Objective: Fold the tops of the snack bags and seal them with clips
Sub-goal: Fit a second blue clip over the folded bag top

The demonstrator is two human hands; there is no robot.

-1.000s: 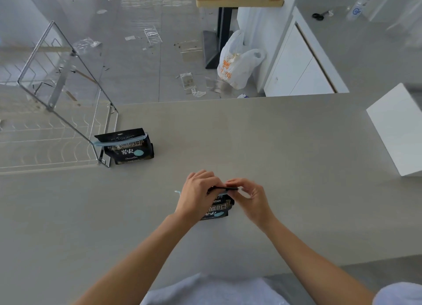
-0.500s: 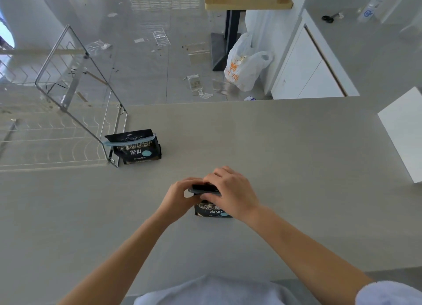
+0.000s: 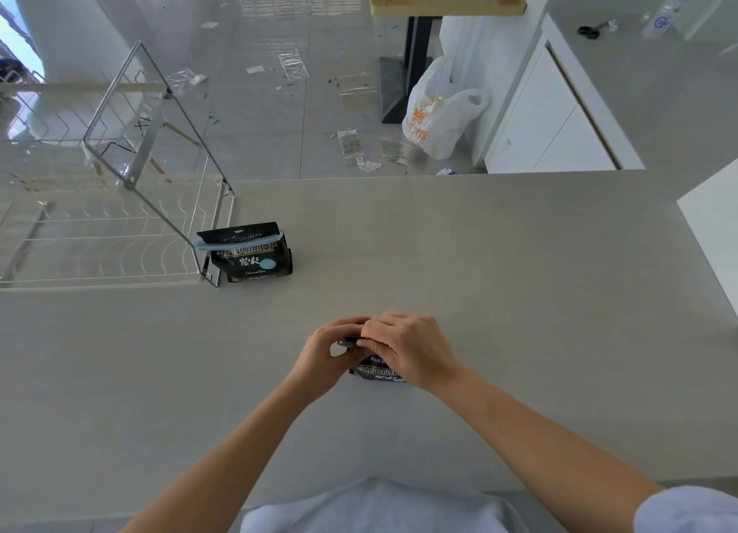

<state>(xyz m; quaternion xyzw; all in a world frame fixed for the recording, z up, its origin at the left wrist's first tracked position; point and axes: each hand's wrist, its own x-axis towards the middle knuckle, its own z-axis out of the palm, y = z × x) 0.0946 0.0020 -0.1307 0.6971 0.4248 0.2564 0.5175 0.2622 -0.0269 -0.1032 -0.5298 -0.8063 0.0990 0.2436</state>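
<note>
Two snack bags are seen on the worktop (image 3: pixel 479 293). One black bag (image 3: pixel 249 253) stands at about ten o'clock from the hands, just beside the foot of a wire rack (image 3: pixel 120 221); its top is folded over and a pale blue clip (image 3: pixel 239 242) is laid across the fold, so that bag is judged to be finished and set aside out of the working space. The second bag (image 3: pixel 377 371) is kept upright close to the body, where both hands can reach its top. The left hand (image 3: pixel 331 349) is curled at the bag's nine o'clock side, its fingers (image 3: pixel 351 325) closed on the folded top. The right hand (image 3: pixel 403 345) is arched over the top from three o'clock, fingers pressed down on it, probably so the fold is held flat. A dark strip shows between the hands; whether it is a clip cannot be told.
</note>
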